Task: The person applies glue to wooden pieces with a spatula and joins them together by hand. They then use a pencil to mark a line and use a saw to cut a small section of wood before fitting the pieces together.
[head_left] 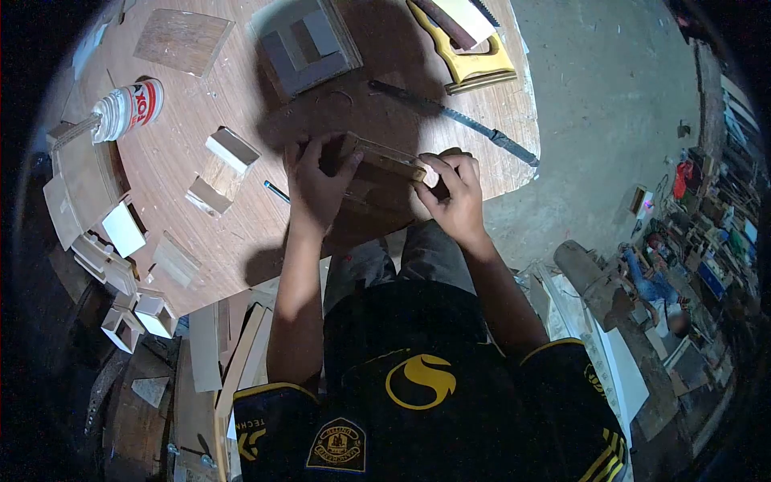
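Near the table's front edge, my left hand (319, 183) grips the left end of a small wooden piece (385, 163), its fingers bent around that end. My right hand (456, 193) holds the right end, with a small pale round bit (430, 174) between its fingers; what that bit is cannot be made out. Shadow covers much of the piece. A dark saw blade (458, 117) lies just beyond my hands. Left of my left hand are a blue pen (276, 191) and a small wooden assembly with white sides (225, 170).
On the wooden table (233, 257) are a glue jar (135, 108), a flat board (182, 40), a framed box (307, 48) and a yellow-handled saw (458, 60). Box-like pieces (123, 230) line the left edge. Wood scraps and clutter cover the floor at right.
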`<action>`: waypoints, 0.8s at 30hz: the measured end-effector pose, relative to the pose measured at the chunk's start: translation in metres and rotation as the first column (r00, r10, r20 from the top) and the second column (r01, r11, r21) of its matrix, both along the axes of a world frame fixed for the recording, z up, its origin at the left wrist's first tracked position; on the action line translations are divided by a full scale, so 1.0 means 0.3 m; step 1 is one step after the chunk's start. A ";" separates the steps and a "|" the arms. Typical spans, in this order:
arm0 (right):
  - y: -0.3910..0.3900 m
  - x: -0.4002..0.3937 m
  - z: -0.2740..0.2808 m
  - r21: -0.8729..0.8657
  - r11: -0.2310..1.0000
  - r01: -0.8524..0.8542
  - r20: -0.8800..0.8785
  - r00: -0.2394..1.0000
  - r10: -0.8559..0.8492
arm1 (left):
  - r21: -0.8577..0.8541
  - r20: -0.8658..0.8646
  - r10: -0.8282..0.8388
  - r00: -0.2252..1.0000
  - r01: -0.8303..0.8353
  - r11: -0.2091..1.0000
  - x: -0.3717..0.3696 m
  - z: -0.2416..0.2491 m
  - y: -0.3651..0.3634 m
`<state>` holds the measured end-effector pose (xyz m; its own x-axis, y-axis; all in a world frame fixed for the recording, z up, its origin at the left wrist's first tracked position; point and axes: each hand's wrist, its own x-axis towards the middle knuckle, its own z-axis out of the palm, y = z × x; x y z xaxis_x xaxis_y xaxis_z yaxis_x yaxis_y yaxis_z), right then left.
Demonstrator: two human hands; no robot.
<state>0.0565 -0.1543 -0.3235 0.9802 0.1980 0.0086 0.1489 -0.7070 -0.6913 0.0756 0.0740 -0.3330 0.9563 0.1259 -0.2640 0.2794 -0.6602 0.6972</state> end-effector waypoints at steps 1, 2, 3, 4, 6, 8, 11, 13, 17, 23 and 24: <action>0.001 0.001 0.004 0.001 1.000 -0.001 0.000 1.000 0.001 | -0.009 -0.025 0.017 1.000 -0.017 1.000 0.001 0.003 -0.001; 0.002 0.003 0.007 0.011 1.000 0.005 -0.003 1.000 -0.005 | -0.008 -0.025 0.018 1.000 -0.018 1.000 0.002 0.004 0.000; 0.003 0.004 0.008 0.020 1.000 0.010 -0.006 1.000 -0.010 | -0.071 0.009 0.022 1.000 -0.021 0.997 0.003 0.003 0.001; 0.002 0.003 0.005 0.020 1.000 0.009 -0.004 1.000 -0.009 | -0.133 0.044 0.028 0.999 -0.022 0.991 0.004 0.003 0.002; 0.001 0.001 -0.004 0.049 0.998 0.037 -0.017 0.999 -0.036 | -0.126 0.042 0.036 0.998 -0.030 0.992 0.005 0.003 0.000; 0.000 0.001 -0.007 0.044 0.998 0.037 -0.008 0.999 -0.037 | -0.119 0.039 0.042 0.998 -0.037 0.992 0.005 0.001 -0.001; 0.000 0.000 -0.011 0.039 0.998 0.042 0.007 0.999 -0.042 | -0.182 0.055 0.071 0.996 -0.060 0.981 0.006 -0.011 0.002; 0.004 0.000 -0.012 0.041 0.998 0.046 0.011 0.999 -0.046 | -0.146 0.047 0.047 0.998 -0.039 0.988 0.003 -0.023 0.007; 0.003 0.004 -0.010 0.043 0.998 0.046 0.014 0.999 -0.047 | -0.094 0.070 0.041 0.997 -0.034 0.995 0.001 -0.021 0.007; 0.004 0.009 -0.006 0.043 0.998 0.044 0.010 0.999 -0.045 | -0.047 0.085 0.015 0.996 -0.011 0.999 0.005 -0.016 0.008; 0.005 0.011 -0.004 0.044 0.998 0.038 0.017 0.999 -0.038 | -0.030 0.105 0.014 0.994 -0.011 0.999 0.005 -0.014 0.006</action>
<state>0.0598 -0.1528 -0.3247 0.9866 0.1598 0.0339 0.1351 -0.6818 -0.7189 0.0771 0.0757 -0.3373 0.9773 0.1318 -0.1661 0.2119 -0.6356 0.7424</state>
